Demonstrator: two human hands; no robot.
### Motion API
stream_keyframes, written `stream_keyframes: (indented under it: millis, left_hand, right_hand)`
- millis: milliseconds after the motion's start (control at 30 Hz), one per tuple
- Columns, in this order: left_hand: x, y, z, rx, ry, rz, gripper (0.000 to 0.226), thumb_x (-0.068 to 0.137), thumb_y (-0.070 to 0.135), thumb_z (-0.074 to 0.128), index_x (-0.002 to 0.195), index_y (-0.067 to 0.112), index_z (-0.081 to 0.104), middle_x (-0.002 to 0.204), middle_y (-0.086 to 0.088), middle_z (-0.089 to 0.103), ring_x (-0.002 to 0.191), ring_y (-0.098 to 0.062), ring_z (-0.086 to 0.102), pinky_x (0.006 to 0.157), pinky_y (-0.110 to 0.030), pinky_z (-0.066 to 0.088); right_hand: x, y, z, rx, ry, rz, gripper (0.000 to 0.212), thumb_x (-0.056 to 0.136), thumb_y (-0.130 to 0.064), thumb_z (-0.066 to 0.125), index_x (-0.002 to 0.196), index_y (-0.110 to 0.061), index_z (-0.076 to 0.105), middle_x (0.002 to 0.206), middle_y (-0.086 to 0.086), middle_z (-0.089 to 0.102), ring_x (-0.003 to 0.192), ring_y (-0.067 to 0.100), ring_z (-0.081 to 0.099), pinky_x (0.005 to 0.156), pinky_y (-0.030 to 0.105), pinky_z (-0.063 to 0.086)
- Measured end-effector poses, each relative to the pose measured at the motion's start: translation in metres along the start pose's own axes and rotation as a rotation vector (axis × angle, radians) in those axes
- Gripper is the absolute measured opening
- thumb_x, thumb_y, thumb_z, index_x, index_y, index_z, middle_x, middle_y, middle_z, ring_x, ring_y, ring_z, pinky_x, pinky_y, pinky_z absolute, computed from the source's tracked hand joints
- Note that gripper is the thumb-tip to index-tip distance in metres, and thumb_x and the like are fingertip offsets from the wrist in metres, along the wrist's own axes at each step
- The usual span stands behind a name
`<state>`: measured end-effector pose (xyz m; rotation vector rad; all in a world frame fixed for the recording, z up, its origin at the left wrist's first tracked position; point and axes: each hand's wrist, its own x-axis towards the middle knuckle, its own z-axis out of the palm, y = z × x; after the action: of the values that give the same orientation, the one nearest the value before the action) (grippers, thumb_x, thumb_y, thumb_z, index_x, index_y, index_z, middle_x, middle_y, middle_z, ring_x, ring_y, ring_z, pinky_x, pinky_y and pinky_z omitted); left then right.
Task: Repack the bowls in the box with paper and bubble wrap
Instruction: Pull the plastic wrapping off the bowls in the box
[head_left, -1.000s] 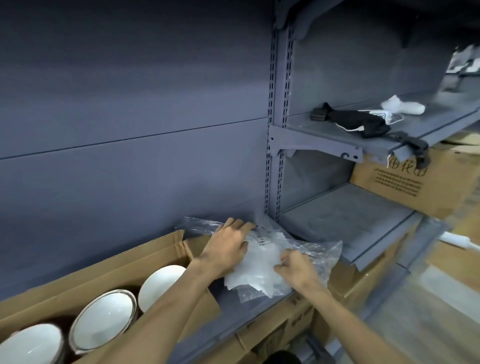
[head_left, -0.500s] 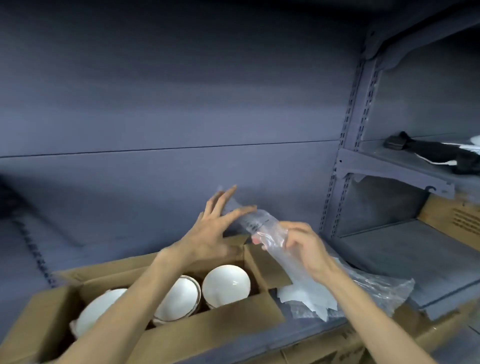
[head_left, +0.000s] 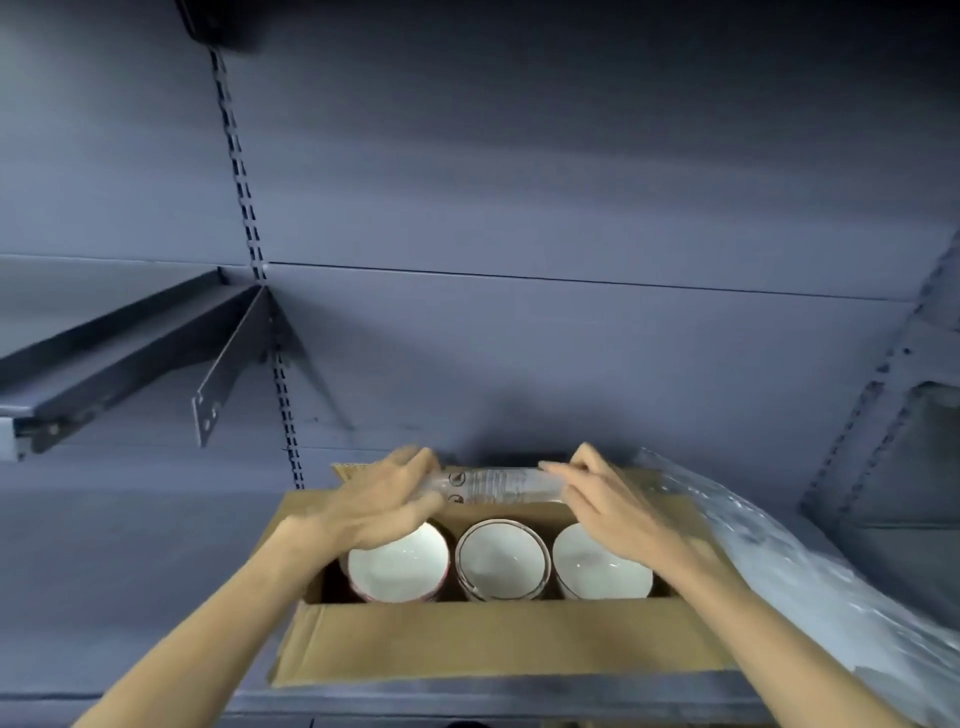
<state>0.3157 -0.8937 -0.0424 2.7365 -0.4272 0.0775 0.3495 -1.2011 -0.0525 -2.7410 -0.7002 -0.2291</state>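
The left hand (head_left: 379, 499) grips one end of a clear plastic sheet (head_left: 498, 486) bearing small print too blurred to read; the right hand (head_left: 608, 501) grips the other end. Three white bowls (head_left: 501, 558) sit in the cardboard box (head_left: 493, 644) at 6 o'clock, bubble wrap (head_left: 769, 561) at 3 o'clock.

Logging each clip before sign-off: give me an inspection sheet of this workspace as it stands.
Surface: grey metal shelf carrying the cardboard box.
Job's things: three white bowls upright in a row in the box; clear plastic roll held above its far side.
Clutter: crumpled plastic wrap right of the box.
Hands: left hand and right hand grip the roll's ends.
Cables: nothing seen.
Surroundings: grey back panel, slotted upright, bracketed shelf at left.
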Motion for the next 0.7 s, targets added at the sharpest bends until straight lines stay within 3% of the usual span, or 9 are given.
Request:
stream_keyframes:
  millis: [67,133,233,300,367,467,600,700]
  left_hand:
    - [-0.001,-0.015,0.011,0.054,0.032,-0.009,0.024,0.093,0.034,0.039,0.103,0.015,0.050,0.101,0.000,0.045,0.095,-0.020,0.046,0.085,-0.039,0.041]
    - [-0.001,-0.023,0.020,0.194,0.127,0.013,0.019,0.091,0.010,0.048,0.109,0.009,0.054,0.104,-0.006,0.047,0.095,-0.026,0.049,0.085,-0.042,0.046]
    - [0.000,-0.020,0.033,0.374,0.253,0.051,0.049,0.059,-0.013,0.069,0.100,0.010,0.059,0.091,-0.006,0.060,0.078,-0.029,0.059,0.061,-0.037,0.050]
    - [-0.001,-0.017,0.038,0.527,0.279,0.078,0.051,0.042,-0.014,0.074,0.086,0.011,0.064,0.080,-0.005,0.064,0.070,-0.029,0.061,0.056,-0.034,0.051]
    - [0.002,-0.020,0.045,0.629,0.283,0.088,0.044,0.041,-0.010,0.077,0.078,0.013,0.070,0.071,-0.003,0.066,0.071,-0.029,0.061,0.062,-0.038,0.053]
    - [0.009,-0.012,0.050,0.681,0.192,0.002,0.041,0.041,-0.002,0.085,0.076,0.019,0.077,0.070,-0.001,0.067,0.075,-0.028,0.062,0.067,-0.037,0.053]
    - [0.025,-0.003,0.062,0.619,0.115,-0.164,0.050,0.077,0.001,0.067,0.119,0.028,0.067,0.118,-0.001,0.061,0.109,-0.024,0.058,0.092,-0.034,0.045]
    - [0.030,-0.003,0.068,0.464,0.100,-0.260,0.042,0.083,0.007,0.067,0.117,0.031,0.065,0.119,0.005,0.065,0.107,-0.021,0.064,0.078,-0.034,0.047]
  right_hand:
    - [0.003,-0.002,0.016,-0.077,0.077,-0.069,0.041,0.105,-0.024,0.039,0.145,-0.032,0.045,0.113,-0.008,0.053,0.102,0.017,0.055,0.085,0.037,0.046]
    - [0.004,-0.004,0.026,-0.141,0.163,-0.083,0.033,0.102,-0.019,0.049,0.133,-0.029,0.045,0.108,-0.006,0.067,0.095,0.020,0.061,0.074,0.032,0.040]
    - [0.007,-0.004,0.034,-0.201,0.227,-0.077,0.035,0.092,-0.006,0.064,0.118,-0.023,0.048,0.094,-0.004,0.073,0.082,0.020,0.065,0.073,0.031,0.048]
    - [0.005,0.006,0.041,-0.322,0.236,-0.144,0.049,0.075,0.006,0.076,0.112,-0.021,0.059,0.097,-0.006,0.072,0.087,0.017,0.066,0.077,0.031,0.049]
    - [0.002,0.017,0.045,-0.470,0.218,-0.157,0.053,0.059,0.009,0.080,0.100,-0.022,0.069,0.102,-0.004,0.068,0.094,0.021,0.061,0.078,0.035,0.046]
    - [0.004,0.024,0.049,-0.555,0.204,-0.063,0.049,0.050,0.010,0.080,0.087,-0.021,0.071,0.093,0.002,0.056,0.086,0.027,0.056,0.070,0.040,0.042]
    - [0.015,0.016,0.058,-0.532,0.080,0.121,0.033,0.069,0.000,0.079,0.092,-0.021,0.068,0.100,0.000,0.058,0.094,0.022,0.060,0.068,0.035,0.051]
    - [0.019,0.021,0.071,-0.486,0.037,0.187,0.023,0.085,-0.002,0.065,0.101,-0.019,0.066,0.109,0.001,0.059,0.105,0.024,0.061,0.075,0.037,0.052]
